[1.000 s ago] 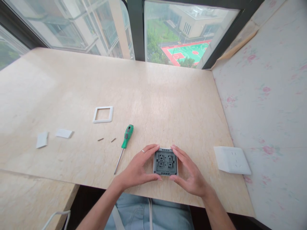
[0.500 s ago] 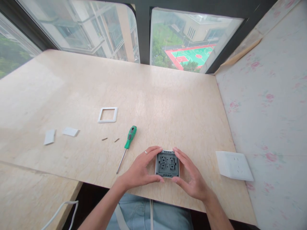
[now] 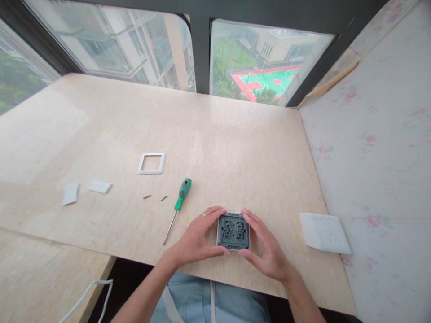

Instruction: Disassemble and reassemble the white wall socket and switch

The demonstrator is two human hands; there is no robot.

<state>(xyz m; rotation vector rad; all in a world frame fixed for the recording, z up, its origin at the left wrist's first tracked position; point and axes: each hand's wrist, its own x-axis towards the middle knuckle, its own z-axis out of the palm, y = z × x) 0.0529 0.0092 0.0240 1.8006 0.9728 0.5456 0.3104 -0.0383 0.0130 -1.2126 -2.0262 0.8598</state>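
Observation:
A square wall switch base (image 3: 234, 231), dark grey inside with two switch mechanisms and a pale edge, lies face up near the front edge of the sill. My left hand (image 3: 198, 237) grips its left side, index finger at the far corner and thumb at the near one. On the opposite side my right hand (image 3: 266, 246) holds it the same way. Left of my left hand rests a screwdriver (image 3: 182, 195) with a green handle, its tip pointing toward me. Two small screws (image 3: 147, 197) lie further left.
A white frame (image 3: 151, 172) lies beyond the screws. Two white switch covers (image 3: 70, 194) sit at the left. A white socket box (image 3: 325, 233) stands by the papered wall at the right. A white cable (image 3: 88, 289) hangs over the lower left edge. Windows border the back.
The camera view has shifted slightly. Both hands keep their hold on the switch base, with almost no movement.

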